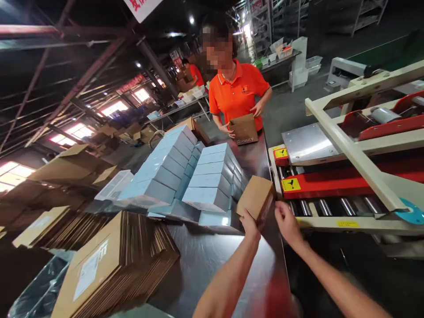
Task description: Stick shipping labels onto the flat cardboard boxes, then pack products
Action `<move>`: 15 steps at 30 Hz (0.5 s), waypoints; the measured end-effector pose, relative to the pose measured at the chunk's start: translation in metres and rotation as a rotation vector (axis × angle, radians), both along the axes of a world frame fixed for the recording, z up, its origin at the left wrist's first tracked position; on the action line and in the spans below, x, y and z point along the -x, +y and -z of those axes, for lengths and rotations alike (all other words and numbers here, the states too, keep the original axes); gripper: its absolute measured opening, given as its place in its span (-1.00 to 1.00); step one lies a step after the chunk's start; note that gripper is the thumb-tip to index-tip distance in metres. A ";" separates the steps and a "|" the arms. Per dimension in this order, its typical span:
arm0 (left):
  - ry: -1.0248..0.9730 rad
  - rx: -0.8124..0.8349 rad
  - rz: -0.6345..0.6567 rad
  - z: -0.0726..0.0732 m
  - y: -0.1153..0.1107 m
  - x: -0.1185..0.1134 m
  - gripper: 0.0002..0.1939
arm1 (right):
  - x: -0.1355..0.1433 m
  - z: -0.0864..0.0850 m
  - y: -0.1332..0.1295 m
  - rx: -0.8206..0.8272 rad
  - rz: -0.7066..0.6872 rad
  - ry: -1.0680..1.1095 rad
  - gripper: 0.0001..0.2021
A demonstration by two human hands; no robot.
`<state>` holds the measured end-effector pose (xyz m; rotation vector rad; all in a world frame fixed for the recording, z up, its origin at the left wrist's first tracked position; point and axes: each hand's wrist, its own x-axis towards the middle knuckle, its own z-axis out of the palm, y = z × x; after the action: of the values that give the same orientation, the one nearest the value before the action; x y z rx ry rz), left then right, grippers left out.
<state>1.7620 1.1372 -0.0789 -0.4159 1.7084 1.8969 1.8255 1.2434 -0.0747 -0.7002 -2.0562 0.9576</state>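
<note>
A small brown cardboard box [254, 196] stands at the right edge of the metal table. My left hand [251, 225] grips its near lower corner, with the thumb on the front face. Just right of the box, my right hand [286, 220] hangs past the table edge, its fingers curled in and nothing visible in them. A small gap separates it from the box. Stacks of pale blue boxes [208, 187] rise on the table left of the cardboard box.
Flattened cartons [96, 269] are stacked on the near left of the metal table [215, 260]. To the right runs a roller conveyor [324, 207] with red rails and a cream frame. Across the table, a co-worker in an orange shirt [236, 90] holds an open carton [244, 129].
</note>
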 end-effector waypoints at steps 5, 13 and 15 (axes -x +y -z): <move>-0.022 0.032 0.114 -0.018 0.065 0.065 -0.26 | -0.053 0.123 -0.087 -0.213 -0.288 -0.244 -0.62; 0.037 0.096 0.512 -0.029 0.117 0.156 -0.29 | -0.056 0.149 -0.119 -0.452 -0.432 -0.305 -0.40; 0.043 0.101 0.585 -0.031 0.135 0.163 -0.33 | -0.057 0.149 -0.117 -0.453 -0.430 -0.307 -0.41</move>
<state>1.5986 1.2723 -0.0484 0.0912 1.7173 1.4059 1.8829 1.1260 -0.2238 -0.1701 -2.6426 0.5858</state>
